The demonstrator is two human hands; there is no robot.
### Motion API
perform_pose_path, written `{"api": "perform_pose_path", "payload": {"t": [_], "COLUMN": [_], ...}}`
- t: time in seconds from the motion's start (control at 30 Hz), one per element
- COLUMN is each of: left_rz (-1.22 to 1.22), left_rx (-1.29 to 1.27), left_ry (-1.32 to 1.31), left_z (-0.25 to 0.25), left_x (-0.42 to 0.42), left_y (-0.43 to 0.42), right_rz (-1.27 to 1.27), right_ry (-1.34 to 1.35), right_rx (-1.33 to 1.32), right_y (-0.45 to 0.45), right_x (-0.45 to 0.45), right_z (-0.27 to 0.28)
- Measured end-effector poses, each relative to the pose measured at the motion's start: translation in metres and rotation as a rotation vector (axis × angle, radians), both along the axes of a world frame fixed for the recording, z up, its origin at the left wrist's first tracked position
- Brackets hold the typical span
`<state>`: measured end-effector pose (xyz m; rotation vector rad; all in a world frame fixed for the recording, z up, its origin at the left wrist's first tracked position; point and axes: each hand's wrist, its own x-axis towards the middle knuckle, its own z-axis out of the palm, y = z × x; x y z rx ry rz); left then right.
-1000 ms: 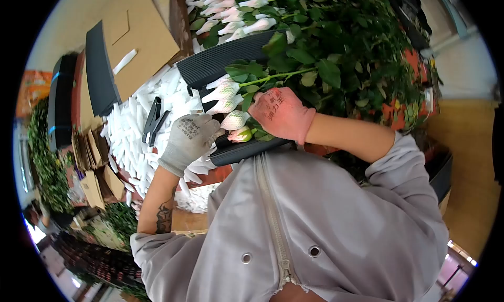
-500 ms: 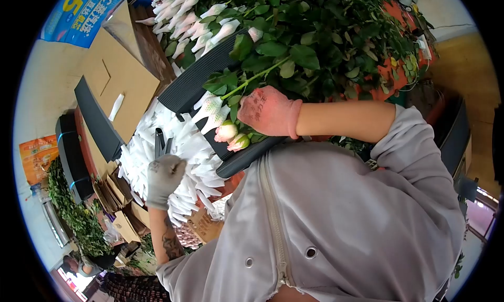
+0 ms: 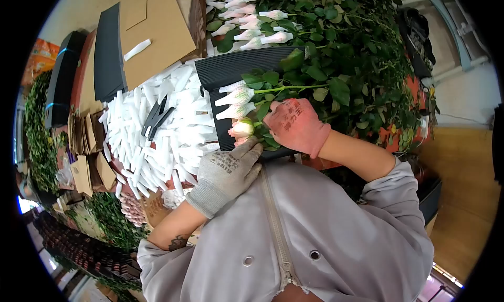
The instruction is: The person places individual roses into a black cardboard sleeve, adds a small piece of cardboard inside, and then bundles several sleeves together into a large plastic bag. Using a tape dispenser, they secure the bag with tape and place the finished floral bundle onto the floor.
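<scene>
My left hand (image 3: 226, 171), in a grey glove, lies at the near end of the black ribbed holder (image 3: 223, 126). Its fingers are stretched out, with the tips touching a pale pink rose (image 3: 242, 129); a second pink bloom is partly hidden below it. My right hand (image 3: 295, 124), in a red glove, is closed over green rose stems just right of the blooms; its fingertips are mostly hidden. White mesh-sleeved roses (image 3: 236, 96) lie above the bare rose, heads to the left.
White foam sleeves (image 3: 178, 113) are heaped left of the holder, with a black stapler-like tool (image 3: 156, 118) on them. Cardboard (image 3: 157, 34) holds one sleeve (image 3: 137, 49). More sleeved roses (image 3: 249, 24) and dense leafy stems (image 3: 362, 55) lie at the back.
My left hand went from the blooms to the sleeve heap and is now back at the lower pink rose. My right hand stays at the stems. The camera view has shifted.
</scene>
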<state>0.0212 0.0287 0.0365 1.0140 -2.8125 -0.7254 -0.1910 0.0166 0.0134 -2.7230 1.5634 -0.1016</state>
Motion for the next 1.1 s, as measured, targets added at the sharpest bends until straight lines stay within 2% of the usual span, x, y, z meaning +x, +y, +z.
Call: {"api": "perform_pose_path", "payload": {"t": [0.17,0.3,0.37,0.47,0.5,0.57,0.6,0.73,0.8,0.83,0.9,0.97,1.03,1.1], "left_rz": [-0.007,0.098,0.196,0.203,0.208,0.196,0.182,0.191,0.212,0.374,0.437,0.367,0.261,0.200], "left_rx": [0.015,-0.089,0.043,0.073,0.086,0.075,0.072,0.077,0.146,0.112,-0.026,-0.060,-0.172,-0.198], "left_ry": [-0.036,0.037,0.010,-0.003,-0.001,0.019,0.039,0.084,0.412,0.415,0.329,0.295,0.229,0.301], "left_z": [-0.003,0.005,-0.003,-0.004,-0.005,-0.010,-0.012,-0.015,-0.022,-0.021,-0.016,-0.033,-0.046,-0.052], "left_x": [0.001,-0.007,-0.009,-0.008,-0.008,-0.006,-0.005,-0.002,0.005,0.005,0.008,0.008,0.007,0.011], "left_y": [-0.002,-0.010,-0.011,-0.010,-0.010,-0.011,-0.011,-0.013,-0.025,-0.034,-0.050,-0.060,-0.067,-0.072], "right_rz": [0.092,0.085,0.085,0.011,0.013,-0.063,-0.033,-0.014,0.012,-0.002,-0.037,-0.065,0.020,-0.026], "right_ry": [0.072,-0.025,-0.045,-0.001,-0.002,0.115,0.155,0.073,0.032,0.031,0.059,0.079,0.106,0.091], "right_rx": [0.030,0.005,0.030,-0.275,-0.276,0.065,0.107,-0.058,-0.215,-0.218,-0.052,-0.005,-0.300,-0.207], "right_y": [-0.001,0.000,-0.002,-0.004,-0.006,-0.012,-0.014,-0.010,-0.007,-0.008,-0.009,-0.012,-0.011,-0.013], "right_x": [0.004,-0.002,-0.002,0.003,0.006,0.011,0.011,0.006,0.004,0.005,0.009,0.009,0.004,0.009], "right_z": [-0.007,-0.001,0.002,0.000,0.000,0.001,0.000,-0.017,-0.022,-0.021,-0.015,-0.019,-0.036,-0.025]}}
